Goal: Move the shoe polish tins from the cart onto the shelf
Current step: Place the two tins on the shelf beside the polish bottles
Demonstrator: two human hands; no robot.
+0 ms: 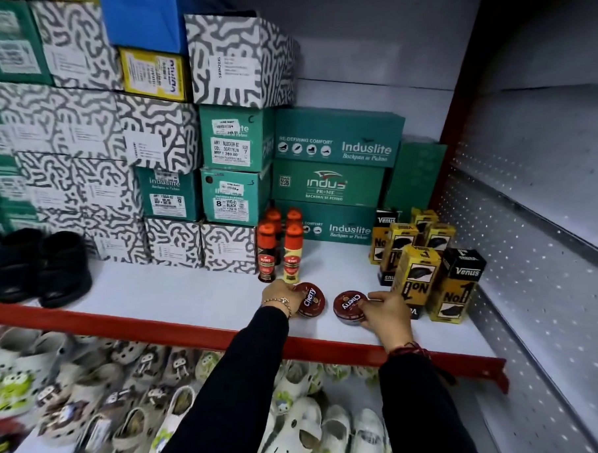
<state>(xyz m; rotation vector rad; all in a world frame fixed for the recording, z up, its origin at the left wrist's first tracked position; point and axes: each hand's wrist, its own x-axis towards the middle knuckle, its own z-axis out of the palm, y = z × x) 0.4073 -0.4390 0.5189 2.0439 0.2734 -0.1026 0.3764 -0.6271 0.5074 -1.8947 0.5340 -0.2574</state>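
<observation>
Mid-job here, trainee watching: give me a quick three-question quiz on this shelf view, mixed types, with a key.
1. True or false: both Cherry tins lie flat on the white shelf.
2. Multiple choice: what stands just behind the left hand? A) yellow Venus boxes B) Kiwi polish bottles C) black sandals
3. Fill in: the right hand touches the right tin from its ____ side.

Key
1. True: the left tin and the right tin both rest lid-up on the shelf.
2. B: the Kiwi polish bottles stand behind it; the yellow Venus boxes are to the right and the black sandals far left.
3. Right.
</observation>
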